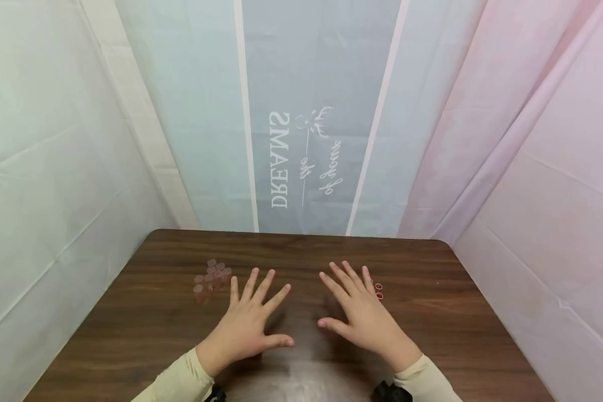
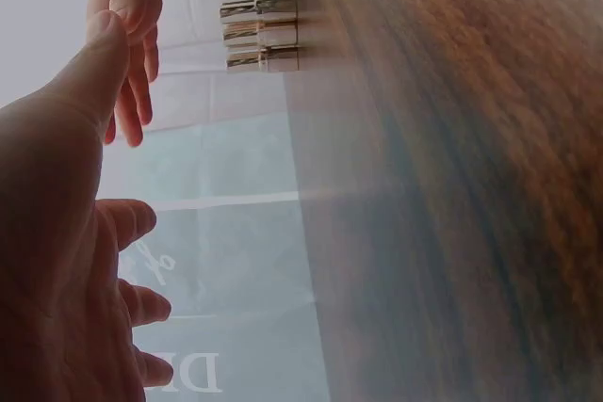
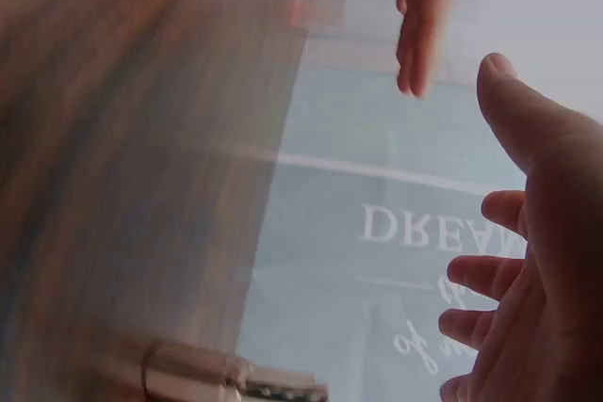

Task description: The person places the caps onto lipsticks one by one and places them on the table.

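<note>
My left hand hovers palm down over the table with its fingers spread, holding nothing. To its left stands a cluster of small, clear, pinkish round-topped pieces, faint against the wood. My right hand mirrors this pose on the other side, fingers also spread and nothing in them. Just beyond its little finger are small round pieces with red centres and pale rims, partly hidden by that finger. From the left wrist these show as three short upright cylinders with dark and coppery bands. One such cylinder appears low in the right wrist view.
The dark wood table has rounded far corners. Behind it hangs a blue-grey curtain with white lettering. White cloth closes off the left side, and pinkish cloth the right.
</note>
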Available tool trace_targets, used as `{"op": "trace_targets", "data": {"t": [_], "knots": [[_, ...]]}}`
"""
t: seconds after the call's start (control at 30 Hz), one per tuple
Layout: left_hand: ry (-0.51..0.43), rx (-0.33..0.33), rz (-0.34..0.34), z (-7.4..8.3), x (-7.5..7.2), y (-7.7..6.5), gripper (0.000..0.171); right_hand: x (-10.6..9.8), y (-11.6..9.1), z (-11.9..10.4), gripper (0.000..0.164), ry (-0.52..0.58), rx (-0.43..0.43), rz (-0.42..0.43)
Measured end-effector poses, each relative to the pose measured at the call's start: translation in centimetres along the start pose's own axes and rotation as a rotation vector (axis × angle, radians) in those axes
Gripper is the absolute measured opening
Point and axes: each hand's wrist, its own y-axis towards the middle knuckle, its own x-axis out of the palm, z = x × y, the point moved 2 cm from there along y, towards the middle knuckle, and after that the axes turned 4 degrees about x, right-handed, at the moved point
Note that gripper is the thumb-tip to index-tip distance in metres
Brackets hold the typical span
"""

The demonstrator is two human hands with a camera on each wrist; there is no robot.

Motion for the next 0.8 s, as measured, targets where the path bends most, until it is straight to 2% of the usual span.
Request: {"op": "trace_targets", "data": {"t": [0.17,0.33,0.43,0.53,0.8], "knots": [[0.001,-0.017,0.015,-0.4,0.1,-0.1,0.102,-1.0,0.1,1.4,0.096,0.034,0.046,0.002],[0.013,-0.082,-0.024,-1.2,-0.2,-0.1,0.098,-2.2,0.1,3.4,0.098,0.025,0.098,0.027],[0.024,-0.120,-0.024,-1.8,-0.8,0.0,0.095,-2.9,0.0,5.1,0.095,0.043,0.133,0.039],[0.032,-0.158,0.005,-2.8,-1.6,0.2,0.092,-3.5,-0.2,7.1,0.093,0.110,0.184,0.041],[0.013,-0.266,0.118,-5.7,-3.6,-0.1,0.084,-3.6,-1.8,12.3,0.078,0.395,0.352,0.010]]}}
